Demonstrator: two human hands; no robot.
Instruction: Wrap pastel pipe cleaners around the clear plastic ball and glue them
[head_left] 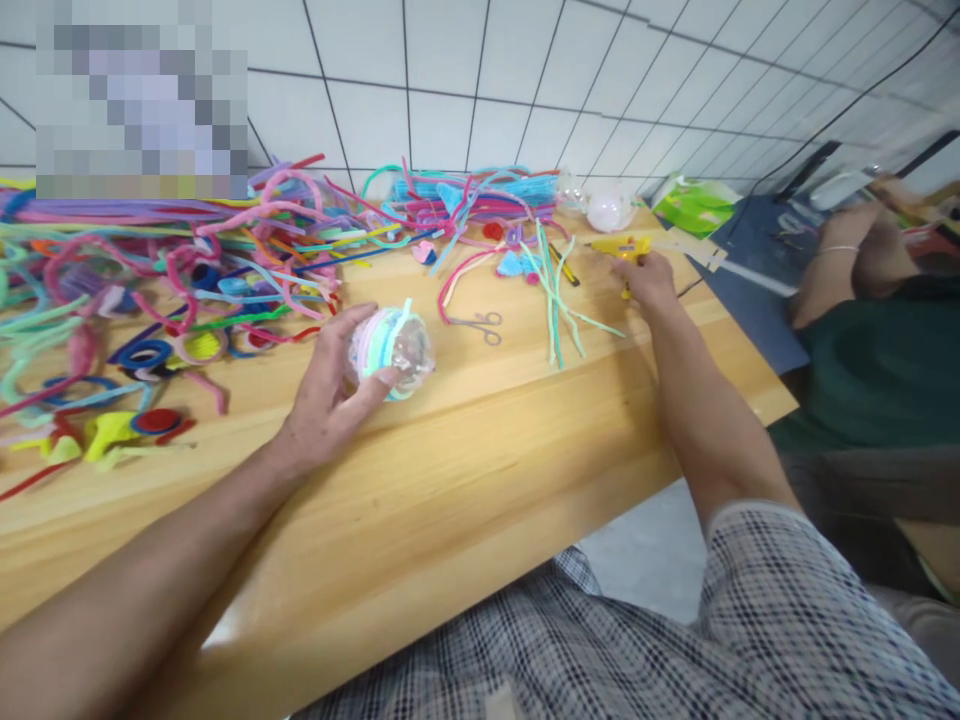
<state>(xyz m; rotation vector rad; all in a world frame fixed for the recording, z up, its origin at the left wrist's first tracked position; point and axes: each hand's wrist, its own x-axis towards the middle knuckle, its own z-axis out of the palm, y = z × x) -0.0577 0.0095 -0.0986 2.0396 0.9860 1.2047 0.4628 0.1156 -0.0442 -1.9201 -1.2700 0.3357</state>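
My left hand (330, 390) is wrapped round a clear plastic ball (411, 355) that has bands of pastel pipe cleaner in pink, mint and blue on part of it. The ball is at or just above the wooden table. Further right, my right hand (646, 280) grips a yellow glue gun (619, 246), its nozzle pointing left. Between the hands lie small scissors (478, 324) and several loose mint-green pipe cleaners (555, 300). A yellow and black utility knife (564, 265) rests behind those pipe cleaners.
A big tangle of coloured pipe cleaners (277, 215) covers the table's left and back. Clear balls (609, 208) and a green packet (694, 205) stand at the back right, before a tiled wall (517, 60). Another person (877, 350) sits on the right.
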